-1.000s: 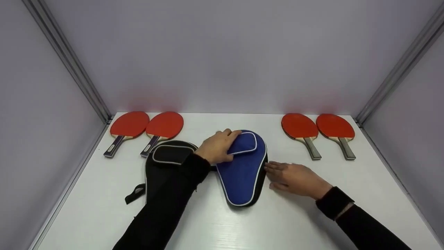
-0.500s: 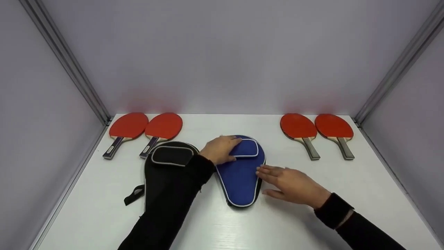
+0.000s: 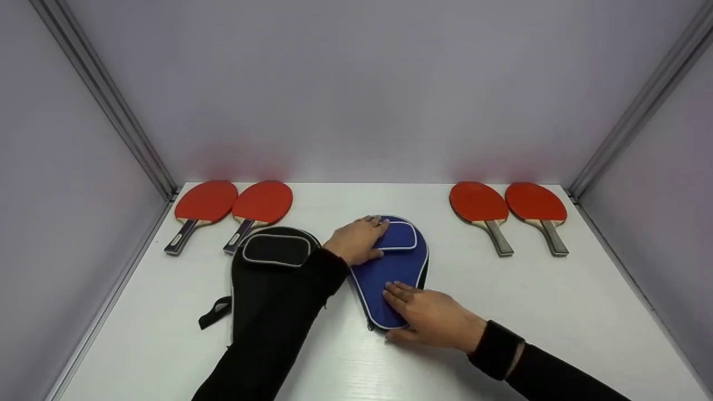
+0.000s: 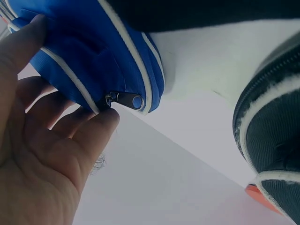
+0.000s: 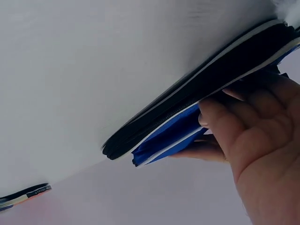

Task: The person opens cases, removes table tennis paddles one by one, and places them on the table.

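Note:
In the head view, a blue table tennis bat case [image 3: 370, 275] with white piping lies in the middle of the white table. My left hand [image 3: 352, 242] rests on its upper left side, fingers by the small front pocket [image 3: 402, 236]. The left wrist view shows those fingertips along the pocket's edge, close to a zip pull [image 4: 125, 99]. My right hand [image 3: 437, 320] lies with straight fingers across the case's narrow lower part, thumb off its edge. From the right wrist, the case's dark zipped side [image 5: 197, 93] is visible.
A black bat case [image 3: 250, 289] with a wrist strap [image 3: 215, 313] lies left, partly under my left sleeve [image 3: 284, 323]. Two red bats [image 3: 207, 200] lie at the back left, two more [image 3: 479, 201] at the back right. Grey panels [image 3: 367, 89] enclose the table.
The right hand has moved from beside the case's right edge onto its lower front. The blue case has come down slightly towards me and lies flatter. The left hand has stayed on it.

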A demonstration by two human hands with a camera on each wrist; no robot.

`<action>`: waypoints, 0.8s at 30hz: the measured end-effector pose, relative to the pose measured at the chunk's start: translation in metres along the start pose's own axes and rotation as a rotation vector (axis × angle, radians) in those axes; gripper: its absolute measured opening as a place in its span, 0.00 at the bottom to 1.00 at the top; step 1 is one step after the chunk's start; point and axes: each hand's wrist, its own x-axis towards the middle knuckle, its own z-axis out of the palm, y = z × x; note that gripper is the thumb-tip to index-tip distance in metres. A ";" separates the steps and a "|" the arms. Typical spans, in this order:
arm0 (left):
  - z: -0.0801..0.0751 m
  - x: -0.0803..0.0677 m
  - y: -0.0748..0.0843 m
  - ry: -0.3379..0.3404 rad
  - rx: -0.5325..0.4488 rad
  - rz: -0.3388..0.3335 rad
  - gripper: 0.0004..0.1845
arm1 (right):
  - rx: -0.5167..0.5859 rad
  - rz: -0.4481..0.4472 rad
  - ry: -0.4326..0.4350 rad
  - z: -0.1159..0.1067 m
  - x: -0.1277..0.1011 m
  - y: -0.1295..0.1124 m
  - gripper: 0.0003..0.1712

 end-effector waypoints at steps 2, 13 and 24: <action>0.001 -0.001 0.000 0.005 0.016 0.009 0.42 | -0.010 0.027 0.007 0.002 0.003 0.001 0.46; -0.001 -0.006 0.003 -0.020 0.114 0.001 0.43 | -0.025 0.154 0.027 0.003 0.014 0.041 0.44; 0.021 0.004 -0.012 -0.049 0.085 0.012 0.43 | 0.024 0.291 0.045 -0.003 0.022 0.088 0.41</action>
